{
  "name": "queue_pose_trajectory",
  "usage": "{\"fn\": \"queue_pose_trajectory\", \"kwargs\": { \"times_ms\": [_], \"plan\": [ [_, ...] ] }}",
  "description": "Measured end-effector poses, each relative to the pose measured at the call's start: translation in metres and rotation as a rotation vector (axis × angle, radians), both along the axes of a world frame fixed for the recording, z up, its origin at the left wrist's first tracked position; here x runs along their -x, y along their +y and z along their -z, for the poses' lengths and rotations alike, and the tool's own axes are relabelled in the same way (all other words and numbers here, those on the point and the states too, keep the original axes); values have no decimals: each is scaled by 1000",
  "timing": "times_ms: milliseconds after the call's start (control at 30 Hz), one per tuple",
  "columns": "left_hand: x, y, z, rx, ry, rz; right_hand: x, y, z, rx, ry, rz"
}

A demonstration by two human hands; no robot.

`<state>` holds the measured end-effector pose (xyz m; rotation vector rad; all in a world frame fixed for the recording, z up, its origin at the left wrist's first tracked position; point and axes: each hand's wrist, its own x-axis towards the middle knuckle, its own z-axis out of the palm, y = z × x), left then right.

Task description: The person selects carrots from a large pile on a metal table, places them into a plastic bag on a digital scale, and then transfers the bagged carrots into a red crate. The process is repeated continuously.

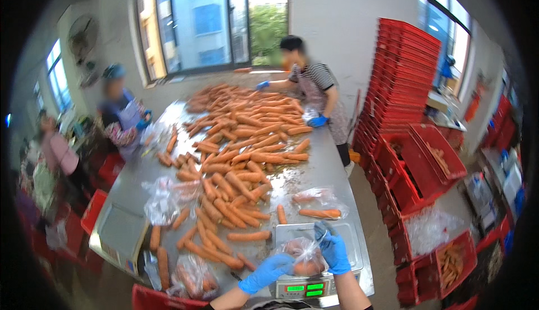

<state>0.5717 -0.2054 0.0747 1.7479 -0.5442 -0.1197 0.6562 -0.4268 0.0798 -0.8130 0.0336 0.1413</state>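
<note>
A clear plastic bag of carrots (306, 263) rests on the metal pan of a digital scale (349, 242) at the near edge of a steel table. My left hand (269, 273), in a blue glove, lies against the bag's left side; its fingertips are partly hidden by the plastic. My right hand (332, 247), also gloved in blue, pinches the gathered top of the same bag. Just beyond the scale are a bagged portion of carrots (316, 195) and a loose carrot (281, 214). Another filled bag (194, 277) sits to the left, near the table edge. The scale's green displays are lit.
A large heap of carrots (248, 133) covers the middle of the steel table (332, 162). Empty clear bags (164, 200) lie left of it. A second scale (122, 226) stands at the left edge. Two gloved people work across the table. Red crates (404, 78) are stacked at right.
</note>
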Motion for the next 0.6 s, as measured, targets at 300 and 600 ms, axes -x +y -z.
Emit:
{"fn": "queue_pose_trajectory", "kwargs": {
  "times_ms": [300,600],
  "plan": [
    [-4,-41,-7,378,242,-144,40,33,-40,580,-246,-330],
    [22,27,38,-554,-367,-8,16,-51,56,1334,-311,-89]
  ]
}}
